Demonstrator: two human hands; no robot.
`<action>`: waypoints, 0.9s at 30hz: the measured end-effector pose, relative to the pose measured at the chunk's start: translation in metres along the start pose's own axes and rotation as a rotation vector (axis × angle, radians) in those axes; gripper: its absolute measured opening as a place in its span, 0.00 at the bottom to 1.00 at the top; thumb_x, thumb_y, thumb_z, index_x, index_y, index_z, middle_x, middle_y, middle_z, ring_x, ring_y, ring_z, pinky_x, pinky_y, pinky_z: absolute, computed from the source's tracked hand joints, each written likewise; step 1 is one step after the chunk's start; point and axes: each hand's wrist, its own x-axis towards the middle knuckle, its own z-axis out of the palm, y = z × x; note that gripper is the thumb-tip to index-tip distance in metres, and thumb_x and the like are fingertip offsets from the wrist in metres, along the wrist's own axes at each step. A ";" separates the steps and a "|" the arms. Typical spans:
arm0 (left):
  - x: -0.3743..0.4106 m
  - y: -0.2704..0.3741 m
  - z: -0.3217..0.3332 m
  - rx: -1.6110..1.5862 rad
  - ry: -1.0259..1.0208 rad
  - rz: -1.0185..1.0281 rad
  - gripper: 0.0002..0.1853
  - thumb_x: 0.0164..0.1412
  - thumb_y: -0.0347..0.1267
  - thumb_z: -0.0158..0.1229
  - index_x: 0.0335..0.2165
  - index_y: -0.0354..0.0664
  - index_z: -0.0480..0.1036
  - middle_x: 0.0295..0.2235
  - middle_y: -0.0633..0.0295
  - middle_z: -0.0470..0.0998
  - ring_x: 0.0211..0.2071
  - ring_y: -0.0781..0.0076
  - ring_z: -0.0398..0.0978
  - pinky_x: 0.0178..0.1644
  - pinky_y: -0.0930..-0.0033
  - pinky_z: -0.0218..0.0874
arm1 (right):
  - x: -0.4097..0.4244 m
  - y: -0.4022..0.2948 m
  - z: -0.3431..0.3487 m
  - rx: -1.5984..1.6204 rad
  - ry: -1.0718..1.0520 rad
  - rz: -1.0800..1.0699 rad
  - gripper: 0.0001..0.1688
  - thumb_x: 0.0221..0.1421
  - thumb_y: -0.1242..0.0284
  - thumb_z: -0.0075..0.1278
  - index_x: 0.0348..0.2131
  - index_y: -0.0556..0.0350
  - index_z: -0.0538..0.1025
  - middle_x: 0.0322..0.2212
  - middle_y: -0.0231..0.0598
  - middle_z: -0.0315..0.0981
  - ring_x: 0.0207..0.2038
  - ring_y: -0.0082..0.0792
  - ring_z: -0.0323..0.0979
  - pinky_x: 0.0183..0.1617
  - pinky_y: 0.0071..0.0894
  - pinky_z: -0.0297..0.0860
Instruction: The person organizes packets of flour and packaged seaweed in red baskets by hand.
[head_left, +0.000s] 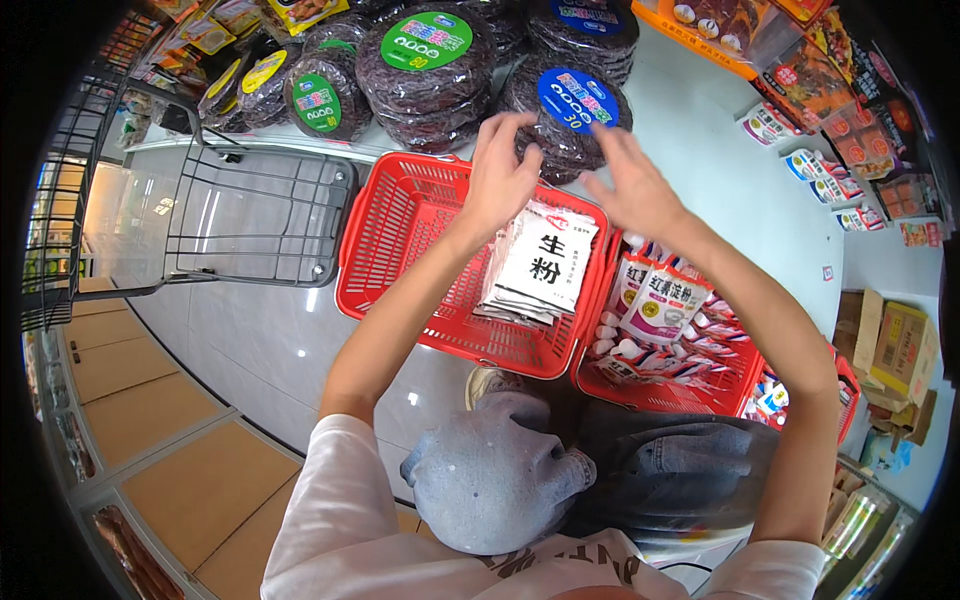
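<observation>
My left hand (501, 169) is raised over the far rim of a red plastic basket (390, 169), fingers curved and apart, at the left side of a stack of round, dark, plastic-wrapped packs (555, 161) with a blue label. My right hand (634, 176) is at that stack's right side, fingers spread and slightly blurred. Neither hand holds anything; whether the fingertips touch the stack, I cannot tell. White starch packets (546, 262) lie piled in the basket's right half, below my hands. Under my right forearm, a second red basket (675, 401) holds spouted starch pouches (664, 300).
A black wire shopping cart (259, 210) stands at the left. More wrapped round packs (424, 82) line the white shelf (750, 217). Pouches (814, 176) and snack packs stand at its right end. Opened cardboard boxes (900, 352) are at far right. My denim-covered knee (480, 480) is below the baskets.
</observation>
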 end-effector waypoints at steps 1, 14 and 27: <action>0.013 -0.001 0.000 0.063 0.040 0.039 0.25 0.61 0.31 0.55 0.56 0.37 0.70 0.58 0.36 0.65 0.59 0.40 0.65 0.64 0.51 0.57 | 0.013 0.004 -0.004 0.095 0.020 0.097 0.46 0.62 0.59 0.55 0.69 0.58 0.54 0.63 0.67 0.57 0.63 0.61 0.62 0.67 0.51 0.61; 0.055 -0.004 0.020 0.198 0.146 -0.169 0.23 0.56 0.38 0.66 0.47 0.36 0.80 0.39 0.45 0.84 0.41 0.54 0.83 0.51 0.60 0.70 | 0.057 0.045 -0.016 0.845 -0.019 0.728 0.47 0.59 0.66 0.61 0.69 0.45 0.54 0.62 0.51 0.62 0.60 0.44 0.68 0.59 0.48 0.71; 0.000 0.013 -0.027 -0.754 0.123 -0.460 0.38 0.57 0.17 0.65 0.62 0.38 0.57 0.48 0.50 0.74 0.42 0.65 0.80 0.42 0.66 0.76 | 0.033 0.010 -0.040 0.840 0.128 0.175 0.37 0.54 0.85 0.61 0.57 0.40 0.66 0.45 0.38 0.70 0.44 0.30 0.75 0.44 0.28 0.74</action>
